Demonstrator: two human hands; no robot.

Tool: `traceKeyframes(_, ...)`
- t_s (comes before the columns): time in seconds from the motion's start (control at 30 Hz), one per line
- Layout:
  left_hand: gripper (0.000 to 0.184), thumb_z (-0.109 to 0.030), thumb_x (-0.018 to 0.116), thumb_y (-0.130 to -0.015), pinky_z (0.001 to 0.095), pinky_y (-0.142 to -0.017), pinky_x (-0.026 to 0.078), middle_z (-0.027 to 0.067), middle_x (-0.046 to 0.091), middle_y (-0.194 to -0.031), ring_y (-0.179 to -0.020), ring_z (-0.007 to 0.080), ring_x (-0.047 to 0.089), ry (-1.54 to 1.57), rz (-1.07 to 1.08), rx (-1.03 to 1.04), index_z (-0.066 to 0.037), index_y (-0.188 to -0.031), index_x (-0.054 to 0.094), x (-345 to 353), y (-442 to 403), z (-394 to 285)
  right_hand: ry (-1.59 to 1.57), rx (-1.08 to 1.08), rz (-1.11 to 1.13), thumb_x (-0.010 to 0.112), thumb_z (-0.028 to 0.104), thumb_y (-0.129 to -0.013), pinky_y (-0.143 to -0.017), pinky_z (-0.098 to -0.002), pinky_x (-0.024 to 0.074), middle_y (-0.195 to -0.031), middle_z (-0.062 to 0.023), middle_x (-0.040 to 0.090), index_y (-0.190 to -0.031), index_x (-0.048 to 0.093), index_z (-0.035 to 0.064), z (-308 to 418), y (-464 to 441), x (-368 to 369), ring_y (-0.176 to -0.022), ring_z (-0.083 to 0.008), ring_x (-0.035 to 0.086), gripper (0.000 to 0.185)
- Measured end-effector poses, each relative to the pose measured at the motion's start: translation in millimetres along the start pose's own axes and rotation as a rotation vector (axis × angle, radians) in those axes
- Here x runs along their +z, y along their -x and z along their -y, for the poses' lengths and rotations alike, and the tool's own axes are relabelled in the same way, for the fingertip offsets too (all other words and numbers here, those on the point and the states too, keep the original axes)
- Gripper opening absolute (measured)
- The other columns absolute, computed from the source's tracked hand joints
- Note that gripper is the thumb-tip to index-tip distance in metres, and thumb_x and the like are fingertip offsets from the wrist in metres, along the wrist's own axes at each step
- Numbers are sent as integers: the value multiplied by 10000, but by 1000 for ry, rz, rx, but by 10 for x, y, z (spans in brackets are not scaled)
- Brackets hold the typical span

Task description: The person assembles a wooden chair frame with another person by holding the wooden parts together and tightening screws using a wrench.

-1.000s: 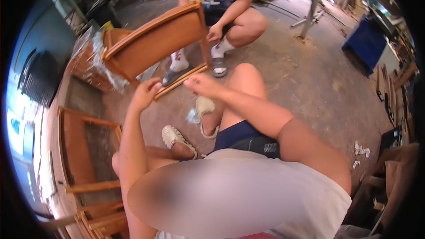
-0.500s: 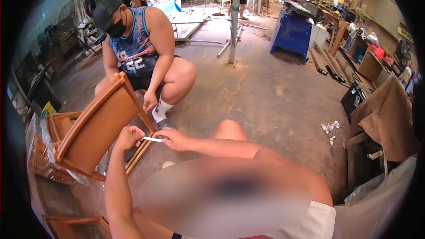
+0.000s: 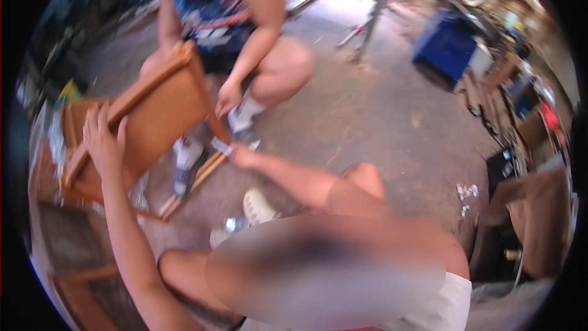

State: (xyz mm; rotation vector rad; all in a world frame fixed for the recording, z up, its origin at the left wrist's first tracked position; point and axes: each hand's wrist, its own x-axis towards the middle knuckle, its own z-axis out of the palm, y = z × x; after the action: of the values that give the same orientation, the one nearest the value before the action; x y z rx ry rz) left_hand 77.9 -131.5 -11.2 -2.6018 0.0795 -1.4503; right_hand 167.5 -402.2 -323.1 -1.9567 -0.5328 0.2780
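My left hand lies over the side rail of a brown wooden chair, its fingers stretched out and the thumb apart. Blur hides how firmly it touches the rail. My right hand is closed on a flat, whitish strip, whose end points up and left towards a chair leg. Exactly what the strip is cannot be made out. The chair is tipped, with its broad panel facing me. Across from me, a crouching person's hand hangs beside that same leg.
The crouching person is close behind the chair. More wooden furniture stands at lower left. A clear bottle or cup is near my shoe. A blue machine stand, a metal post and brown cloth are further right.
My left hand has let go of the strip and moved left onto the chair rail, fingers opening. My right hand keeps the strip, now higher in view. The camera view has tilted down and shifted.
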Motion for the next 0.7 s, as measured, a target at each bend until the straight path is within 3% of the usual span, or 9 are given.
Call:
traceKeyframes(0.03, 563, -337, 701, -772, 441, -996, 359, 141, 530, -1251, -1191, 333, 464, -96, 95, -42, -97, -1251, 529, 93, 60, 210, 155, -24, 17, 442, 145, -894, -712, -429, 484, -819, -195, 642, -855, 621, 1, -47, -105, 17, -787, -315, 626, 233)
traceKeyframes(0.07, 660, -377, 732, -728, 433, -997, 360, 124, 526, -1269, -1210, 306, 459, -83, 338, -114, -132, -1296, 502, 107, 84, 334, 117, -57, -95, 422, 172, -917, -768, -418, 483, -863, -199, 645, -885, 633, 3, 17, -116, 33, -840, -341, 625, 272)
traceKeyframes(0.1, 700, -383, 753, -700, 433, -983, 372, 104, 534, -1256, -1205, 293, 466, -106, 403, -120, -153, -1306, 490, 272, 190, 515, 88, 0, -131, 419, 194, -930, -810, -407, 478, -898, -191, 652, -919, 646, 17, 52, -177, 27, -870, -330, 627, 289)
traceKeyframes(0.13, 716, -373, 768, -683, 445, -969, 383, 96, 534, -1262, -1193, 296, 476, -153, 332, -93, -171, -1308, 484, 284, 234, 499, 79, -24, -185, 499, 152, -883, -814, -410, 486, -894, -194, 658, -864, 665, 20, 20, -269, 40, -894, -330, 634, 213)
traceKeyframes(0.3, 653, -374, 775, -675, 441, -919, 422, 108, 573, -1215, -1133, 280, 530, -178, 589, -204, -179, -1242, 516, 539, -141, 611, -11, 156, -242, 533, 140, -880, -768, -433, 472, -848, -204, 641, -904, 600, 34, 172, -457, -38, -852, -365, 620, 128)
traceKeyframes(0.43, 554, -381, 763, -684, 418, -863, 456, 92, 653, -1049, -1012, 262, 604, -241, 573, -170, -173, -1159, 569, 611, -181, 387, 9, 230, -137, 466, 147, -915, -726, -430, 465, -764, -213, 612, -976, 549, -6, -31, -681, 111, -777, -353, 612, 184)
traceKeyframes(0.5, 441, -348, 745, -698, 396, -811, 475, 68, 688, -905, -898, 249, 645, -288, 370, -158, -179, -1086, 622, 713, -98, 406, 22, 158, -211, 459, 154, -922, -745, -430, 466, -786, -222, 616, -981, 557, -7, 35, -655, 177, -803, -375, 610, 197)
traceKeyframes(0.63, 340, -290, 721, -711, 389, -778, 484, 57, 692, -857, -846, 241, 655, -369, 306, -174, -184, -1028, 657, 751, -75, 381, 73, 99, -316, 451, 187, -937, -820, -446, 460, -934, -242, 627, -997, 587, 8, 22, -741, 307, -940, -410, 592, 233)
traceKeyframes(0.7, 382, -280, 697, -737, 403, -819, 488, 69, 679, -1001, -950, 269, 634, -338, 383, -218, -196, -1103, 626, 739, -70, 402, 46, 100, -373, 432, 198, -944, -817, -448, 467, -937, -215, 641, -974, 591, 12, 16, -744, 381, -933, -385, 609, 246)
